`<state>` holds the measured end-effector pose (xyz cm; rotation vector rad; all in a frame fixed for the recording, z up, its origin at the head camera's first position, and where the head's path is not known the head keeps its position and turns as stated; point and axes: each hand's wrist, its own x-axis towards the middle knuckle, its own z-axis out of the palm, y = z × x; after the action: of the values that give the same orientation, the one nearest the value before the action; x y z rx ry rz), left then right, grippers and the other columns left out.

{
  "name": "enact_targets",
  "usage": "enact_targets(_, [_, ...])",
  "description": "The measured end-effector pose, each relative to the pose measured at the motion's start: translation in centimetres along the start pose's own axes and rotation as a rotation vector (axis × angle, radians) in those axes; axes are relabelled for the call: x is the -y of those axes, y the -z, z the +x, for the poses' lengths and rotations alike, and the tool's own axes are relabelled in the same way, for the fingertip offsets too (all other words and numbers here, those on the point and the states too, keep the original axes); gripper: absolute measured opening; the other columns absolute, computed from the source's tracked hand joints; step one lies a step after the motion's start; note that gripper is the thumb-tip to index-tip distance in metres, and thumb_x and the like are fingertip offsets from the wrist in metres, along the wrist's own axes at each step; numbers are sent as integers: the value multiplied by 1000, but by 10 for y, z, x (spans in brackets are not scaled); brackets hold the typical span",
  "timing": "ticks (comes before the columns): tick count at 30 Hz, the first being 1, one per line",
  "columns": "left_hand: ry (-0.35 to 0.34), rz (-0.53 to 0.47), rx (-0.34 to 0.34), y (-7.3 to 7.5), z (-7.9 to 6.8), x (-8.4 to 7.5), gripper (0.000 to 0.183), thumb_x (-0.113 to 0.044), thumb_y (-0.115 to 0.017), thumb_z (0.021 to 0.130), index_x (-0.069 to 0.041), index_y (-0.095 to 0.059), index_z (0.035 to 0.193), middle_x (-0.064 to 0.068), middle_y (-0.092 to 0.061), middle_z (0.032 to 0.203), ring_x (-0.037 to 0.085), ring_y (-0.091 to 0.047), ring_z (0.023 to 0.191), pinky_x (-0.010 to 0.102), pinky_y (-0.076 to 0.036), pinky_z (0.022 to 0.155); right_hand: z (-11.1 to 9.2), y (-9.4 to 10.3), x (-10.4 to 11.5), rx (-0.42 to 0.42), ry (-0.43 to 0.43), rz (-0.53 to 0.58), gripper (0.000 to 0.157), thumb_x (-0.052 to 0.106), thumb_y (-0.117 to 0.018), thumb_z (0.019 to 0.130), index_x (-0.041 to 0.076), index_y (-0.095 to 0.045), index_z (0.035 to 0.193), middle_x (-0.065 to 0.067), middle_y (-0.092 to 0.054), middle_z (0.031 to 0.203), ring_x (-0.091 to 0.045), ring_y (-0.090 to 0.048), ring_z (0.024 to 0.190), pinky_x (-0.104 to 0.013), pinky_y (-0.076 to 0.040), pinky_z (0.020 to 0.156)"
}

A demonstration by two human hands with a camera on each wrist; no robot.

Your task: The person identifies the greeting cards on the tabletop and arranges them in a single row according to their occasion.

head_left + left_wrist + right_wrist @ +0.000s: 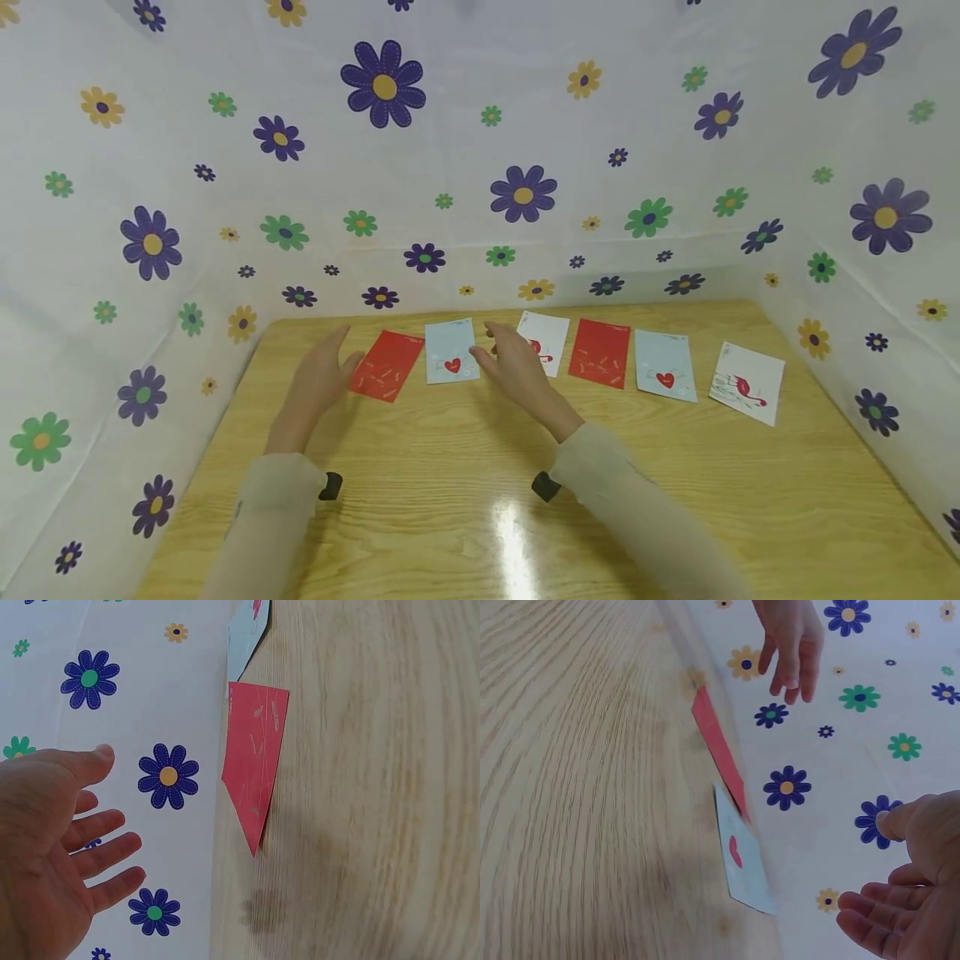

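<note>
My left hand (317,375) hovers beside the leftmost red card (387,365), fingers extended and holding nothing. In the left wrist view the same hand (67,840) shows its palm and spread fingers, apart from the red card (255,750). Between the hands lies a light blue card with a red heart (452,351). My right hand (519,367) is above the table, partly hiding a white flamingo card (551,333). In the right wrist view its fingers (877,907) are relaxed around nothing, away from the blue card (742,855).
Further right in the row lie another red card (600,354), a second blue heart card (665,365) and a second flamingo card (747,383). They rest on a wooden table (420,483). A flower-patterned white cloth (450,133) rises behind and at both sides.
</note>
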<state>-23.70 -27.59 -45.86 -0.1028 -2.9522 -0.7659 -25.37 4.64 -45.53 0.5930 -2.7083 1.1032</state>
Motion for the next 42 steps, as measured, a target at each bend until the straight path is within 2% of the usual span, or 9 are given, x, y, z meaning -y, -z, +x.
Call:
enact_targets(4, [-14, 14, 2, -2, 9, 5, 61, -21, -56, 107, 8, -33, 156, 31, -38, 157, 49, -35, 144, 60, -30, 117, 11, -15, 2, -2, -27, 10, 52, 27, -65, 103, -6, -54, 142, -22, -66, 127, -35, -69, 104, -47, -57, 84])
enact_targets(11, [-13, -1, -14, -11, 28, 13, 58, -19, -57, 107, 11, -38, 152, 33, -52, 141, 48, -54, 127, 60, -44, 106, 32, -37, 8, 25, -65, 1, 49, 28, -64, 104, -3, -57, 140, -18, -68, 124, -29, -68, 102, -45, -57, 87])
enact_targets(16, [11, -5, 13, -20, 40, 18, 57, -20, -56, 107, 9, -38, 153, 32, -51, 142, 48, -52, 129, 59, -42, 108, 45, -54, 9, 70, -74, -11, 48, 28, -65, 104, -6, -58, 138, -19, -67, 122, -31, -66, 105, -44, -56, 90])
enact_targets(25, [66, -12, 51, -30, 56, 13, 54, -18, -54, 108, 9, -40, 152, 32, -44, 149, 49, -42, 138, 60, -35, 115, 59, -81, 14, 125, -109, -52, 45, 26, -65, 103, -5, -61, 136, -18, -67, 120, -30, -66, 110, -43, -56, 92])
enact_targets(32, [32, 18, 78, -40, 66, 14, 49, -10, -50, 105, 16, -42, 147, 36, -42, 150, 51, -37, 142, 57, -27, 120, 72, -100, 19, 179, -124, -119, 44, 22, -64, 103, -5, -60, 139, -20, -61, 135, -32, -58, 125, -40, -49, 105])
enact_targets(37, [69, 52, 132, -53, 70, 15, 53, -12, -55, 106, 16, -39, 148, 35, -41, 152, 50, -37, 142, 57, -30, 118, 76, -108, 23, 212, -125, -190, 46, 24, -69, 101, -5, -62, 136, -21, -60, 133, -33, -58, 123, -39, -51, 102])
enact_targets(42, [87, 87, 146, -59, 71, 9, 58, -18, -58, 105, 16, -39, 149, 39, -41, 148, 52, -38, 138, 58, -35, 116, 76, -116, 22, 262, -130, -215, 41, 27, -64, 103, -3, -64, 131, -16, -58, 131, -29, -55, 119, -37, -50, 102])
